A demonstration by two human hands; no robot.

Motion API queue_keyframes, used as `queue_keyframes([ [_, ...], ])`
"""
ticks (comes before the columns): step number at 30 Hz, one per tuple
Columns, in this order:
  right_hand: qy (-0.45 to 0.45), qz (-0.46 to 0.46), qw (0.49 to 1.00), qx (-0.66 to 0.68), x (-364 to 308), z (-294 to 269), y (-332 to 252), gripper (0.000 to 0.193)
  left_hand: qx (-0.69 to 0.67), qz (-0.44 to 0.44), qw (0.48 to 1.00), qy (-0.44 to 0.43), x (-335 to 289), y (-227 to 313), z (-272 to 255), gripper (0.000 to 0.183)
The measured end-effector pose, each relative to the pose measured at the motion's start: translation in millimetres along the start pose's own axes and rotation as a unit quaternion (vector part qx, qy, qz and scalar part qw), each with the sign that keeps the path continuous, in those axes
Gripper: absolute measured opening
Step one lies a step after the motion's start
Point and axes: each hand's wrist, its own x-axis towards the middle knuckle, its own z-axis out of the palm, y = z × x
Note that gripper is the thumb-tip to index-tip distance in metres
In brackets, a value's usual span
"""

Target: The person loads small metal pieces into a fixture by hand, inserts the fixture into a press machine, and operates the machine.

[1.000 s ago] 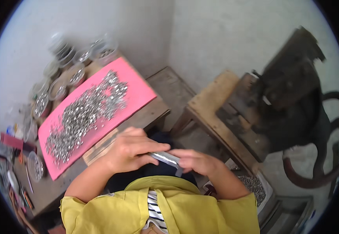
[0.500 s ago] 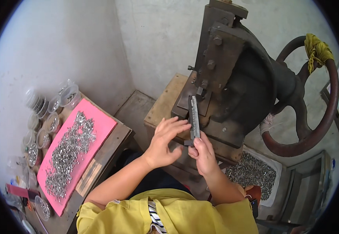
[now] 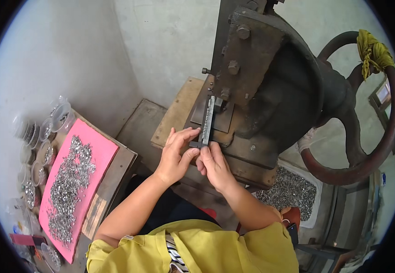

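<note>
A narrow dark metal bar fixture (image 3: 208, 119) carries a light grey strip with a row of small pieces along it. Its far end lies under the head of a black fly press (image 3: 254, 63). My right hand (image 3: 216, 166) grips the near end with fingers and thumb. On the left side, my left hand (image 3: 173, 157) has its thumb and fingers closed about the same end, near a small dark crosspiece (image 3: 196, 144). Part of the fixture's near end is hidden behind my fingers.
To the left, a pink sheet (image 3: 108, 152) bears a heap of small shiny metal pieces (image 3: 70, 191). Plastic tubs (image 3: 62, 117) stand beyond it. The press's handwheel (image 3: 394, 113), wrapped with yellow cloth, is at right. Below lies a white-lined container (image 3: 313, 218) of metal bits.
My left hand has gone from spread fingers beside the fixture to holding its near end. In the picture, the press and fixture have shifted left as the view moved.
</note>
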Motion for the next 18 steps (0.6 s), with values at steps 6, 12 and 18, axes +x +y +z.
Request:
queue_keyframes([
  [6,0.245,-0.319,0.738,-0.542,-52.7,-68.6,-127.8,0.054,0.227,0.150,0.962,-0.004,5.0,9.8,-8.8,0.041],
  [12,0.550,-0.343,0.370,-0.666,-124.1,-130.9,-254.6,0.044,0.236,0.153,0.960,0.006,13.2,15.2,-11.6,0.038],
  [18,0.559,-0.352,0.491,-0.568,-137.6,-154.3,-244.9,0.045,0.070,0.009,0.997,-0.005,8.4,10.1,-11.0,0.038],
])
